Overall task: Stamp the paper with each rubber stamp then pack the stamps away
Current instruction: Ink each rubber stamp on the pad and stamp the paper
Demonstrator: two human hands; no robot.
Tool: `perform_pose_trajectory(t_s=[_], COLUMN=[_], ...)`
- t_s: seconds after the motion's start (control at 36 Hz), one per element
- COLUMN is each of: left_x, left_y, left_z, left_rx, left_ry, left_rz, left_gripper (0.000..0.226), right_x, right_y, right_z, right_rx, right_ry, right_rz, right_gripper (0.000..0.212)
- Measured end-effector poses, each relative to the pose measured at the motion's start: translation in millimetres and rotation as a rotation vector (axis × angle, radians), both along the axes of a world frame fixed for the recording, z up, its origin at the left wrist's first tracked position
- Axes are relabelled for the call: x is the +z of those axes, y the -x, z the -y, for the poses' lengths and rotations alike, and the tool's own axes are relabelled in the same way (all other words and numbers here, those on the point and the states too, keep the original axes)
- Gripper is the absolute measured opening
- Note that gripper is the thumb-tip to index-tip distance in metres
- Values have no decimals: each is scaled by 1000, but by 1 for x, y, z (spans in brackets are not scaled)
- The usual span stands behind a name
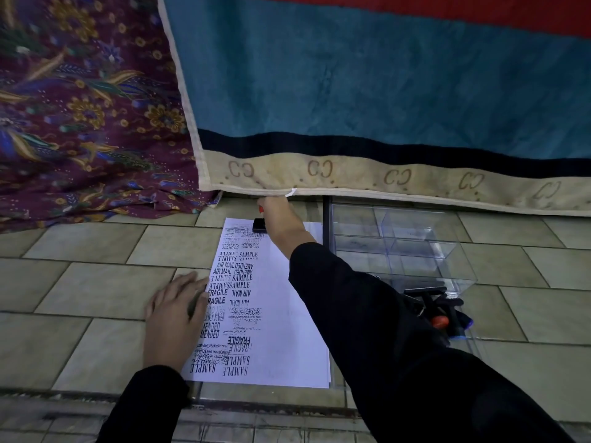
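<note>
A white sheet of paper point(281, 314) lies on the tiled floor, its left half covered with black stamp prints. At the paper's far end my right hand point(281, 222) grips a black rubber stamp point(259, 226) and holds it down on the sheet. My left hand point(174, 311) rests flat with straight fingers on the paper's left edge. Several other stamps point(443, 310), black with an orange and a blue part, lie in a heap right of the paper, partly hidden by my right sleeve.
A clear plastic organiser box point(415, 247) with compartments stands on the floor at the right, beyond the heap of stamps. A teal blanket point(383, 91) with a beige hem hangs just behind the paper. Purple patterned cloth point(80, 107) lies at the far left.
</note>
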State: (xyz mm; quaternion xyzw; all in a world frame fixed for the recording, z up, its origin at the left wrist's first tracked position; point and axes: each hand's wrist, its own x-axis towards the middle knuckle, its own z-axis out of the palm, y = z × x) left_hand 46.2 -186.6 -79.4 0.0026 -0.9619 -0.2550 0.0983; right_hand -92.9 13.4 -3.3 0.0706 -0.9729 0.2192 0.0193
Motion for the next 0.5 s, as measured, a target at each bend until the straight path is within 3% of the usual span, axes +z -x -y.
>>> perform_pose_trajectory(t_s=[0.08,0.17,0.5], left_x=[-1,-1,-3], left_y=[0,0,1], left_z=[1,0,2], left_rx=[6,9,2], left_ry=[1,-7,7], left_rz=[-7,-6,-12], left_gripper=[32,39,37], right_x=[-5,-9,-10], right_y=[-1,-1,-7], right_z=[-2,-4,0], right_rx=[7,3,-24], right_ry=[20,46,56], right_rz=[12,13,-21], right_gripper=[21,16,24])
